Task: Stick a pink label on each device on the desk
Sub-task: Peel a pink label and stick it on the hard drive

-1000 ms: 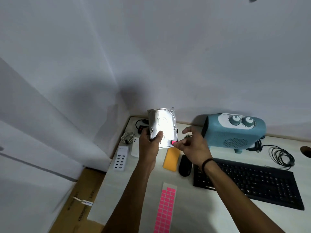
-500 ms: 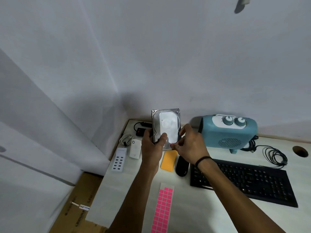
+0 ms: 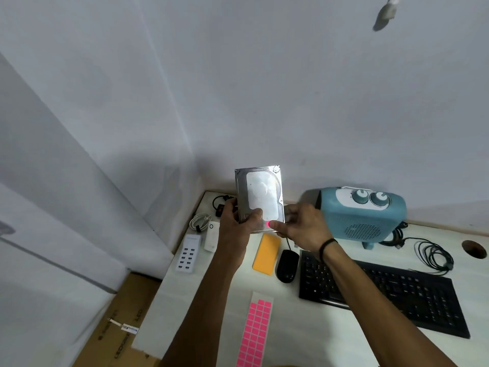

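the left hand (image 3: 235,223) grips a silver hard drive (image 3: 260,197), thumb curled over its lower front face and fingers wrapped round its left edge, holding it upright above the far left part of the desk (image 3: 344,332), its flat labelled face toward the camera. the right hand (image 3: 301,227) is at the drive's lower right corner, its fingers curled round the drive's right edge and its thumb tip pressing a small pink label (image 3: 269,223) against the bottom of the drive's face; a dark band sits on that wrist. on the desk near its front edge lies a sheet of pink labels (image 3: 255,335), a long strip running toward the front edge, well apart from the hands. under the raised drive, an orange flat device (image 3: 267,254) lies just beside a black mouse (image 3: 287,266), which sits just left of a black keyboard (image 3: 397,292) that runs along the right half of the desk. along the left edge rest a white multi-port charger (image 3: 188,256), a small white plug-shaped device (image 3: 211,235) and a coiled white cable (image 3: 199,221); a black cable with a dark block (image 3: 221,205) lies at the far left corner. against the back edge stands a blue heater (image 3: 362,215) with two knobs on top, and a loose coil of black cable (image 3: 431,254) lies to its right near a round hole (image 3: 473,249) in the desk top. a cardboard box (image 3: 119,324) sits on the floor off the desk's left edge.
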A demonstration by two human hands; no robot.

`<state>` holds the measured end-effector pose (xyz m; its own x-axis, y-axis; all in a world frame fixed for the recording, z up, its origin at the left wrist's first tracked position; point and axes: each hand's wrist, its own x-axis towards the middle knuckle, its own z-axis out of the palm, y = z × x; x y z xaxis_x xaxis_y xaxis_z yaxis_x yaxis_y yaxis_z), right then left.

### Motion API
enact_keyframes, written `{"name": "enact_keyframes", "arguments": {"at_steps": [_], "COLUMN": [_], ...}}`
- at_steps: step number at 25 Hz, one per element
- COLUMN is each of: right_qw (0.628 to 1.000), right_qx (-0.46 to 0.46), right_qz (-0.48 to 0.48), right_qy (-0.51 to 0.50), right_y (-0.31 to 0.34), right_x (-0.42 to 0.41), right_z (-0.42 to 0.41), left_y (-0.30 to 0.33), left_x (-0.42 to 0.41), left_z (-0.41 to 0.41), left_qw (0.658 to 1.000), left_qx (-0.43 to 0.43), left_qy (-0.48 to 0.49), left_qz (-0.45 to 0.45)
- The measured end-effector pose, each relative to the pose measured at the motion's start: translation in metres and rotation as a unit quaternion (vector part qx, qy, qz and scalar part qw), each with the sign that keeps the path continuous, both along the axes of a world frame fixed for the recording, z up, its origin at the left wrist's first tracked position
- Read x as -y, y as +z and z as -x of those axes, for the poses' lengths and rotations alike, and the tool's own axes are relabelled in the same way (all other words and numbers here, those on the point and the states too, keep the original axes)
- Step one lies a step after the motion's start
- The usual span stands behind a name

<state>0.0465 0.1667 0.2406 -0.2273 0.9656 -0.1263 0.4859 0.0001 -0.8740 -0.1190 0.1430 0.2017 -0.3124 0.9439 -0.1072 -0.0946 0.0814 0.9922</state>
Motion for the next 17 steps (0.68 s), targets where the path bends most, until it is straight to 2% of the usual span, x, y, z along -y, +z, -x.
{"name": "enact_keyframes", "arguments": {"at_steps": [2, 9, 13, 17], "right_qw": [0.998, 0.991, 0.974, 0.977], "right_qx": [-0.05, -0.088, -0.12, -0.005], "right_qz": [0.035, 0.098, 0.191, 0.209], "right_qy": [0.004, 0.031, 0.015, -0.051], "right_y": [-0.006, -0.039, -0.061, -0.108], "right_x": [-0.001, -0.011, -0.008, -0.006], "right_z": [0.002, 0.008, 0.019, 0.036], "left_y": [-0.006, -0.026, -0.041, -0.07], "left_x": [0.002, 0.005, 0.004, 0.014], "left_z": [0.003, 0.022, 0.039, 0.057], "left_qw": [0.999, 0.993, 0.994, 0.984], "left_qx": [-0.036, -0.114, -0.068, 0.014], "left_qy": [-0.008, -0.023, -0.071, -0.068], "left_qz": [-0.005, 0.021, 0.054, 0.166]}}
